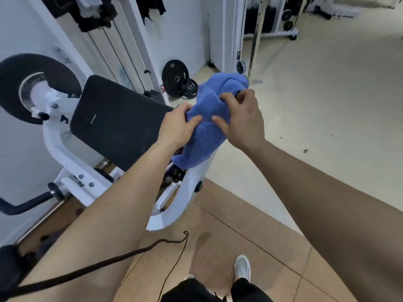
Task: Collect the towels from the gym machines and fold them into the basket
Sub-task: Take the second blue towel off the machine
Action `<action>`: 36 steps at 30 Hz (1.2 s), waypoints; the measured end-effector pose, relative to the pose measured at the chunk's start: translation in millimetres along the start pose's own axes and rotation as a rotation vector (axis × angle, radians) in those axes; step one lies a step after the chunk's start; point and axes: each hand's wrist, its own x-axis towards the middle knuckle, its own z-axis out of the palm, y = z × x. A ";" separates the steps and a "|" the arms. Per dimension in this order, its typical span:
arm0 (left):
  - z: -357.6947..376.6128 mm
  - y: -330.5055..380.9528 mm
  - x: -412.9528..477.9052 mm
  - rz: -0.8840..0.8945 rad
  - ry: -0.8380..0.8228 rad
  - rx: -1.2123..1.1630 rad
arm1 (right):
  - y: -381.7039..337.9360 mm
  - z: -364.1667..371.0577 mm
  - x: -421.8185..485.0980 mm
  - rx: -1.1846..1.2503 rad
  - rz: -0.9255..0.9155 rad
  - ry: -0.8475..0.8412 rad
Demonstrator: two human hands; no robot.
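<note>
blue towel [207, 127] draped over white machine arm [185, 192], beside black pad [117, 120]. left hand [176, 125] and right hand [242, 120] both pinch cloth, likely bunching it for lift-off. basket not in view.

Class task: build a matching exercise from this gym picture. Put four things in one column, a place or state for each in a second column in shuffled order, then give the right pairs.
Column one:
1 blue towel
2 black pad
3 weight plates
4 white shoe

Column two:
a on the brown floor tiles, at the bottom of the view
b standing on the pale floor near the wall
c gripped by the left hand and the right hand
d fixed to the white machine frame

Pairs: 1-c, 2-d, 3-b, 4-a
</note>
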 end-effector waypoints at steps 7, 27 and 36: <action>-49.7 19.7 -23.6 -0.009 0.175 0.118 | -17.9 -15.7 15.5 -0.113 -0.132 -0.020; -184.3 -76.8 -344.1 -0.287 0.462 0.048 | -256.4 -18.4 -136.6 0.202 -0.536 -0.611; -222.0 -130.1 -519.4 -0.547 0.619 -0.011 | -386.0 -3.5 -264.8 0.355 -0.687 -0.943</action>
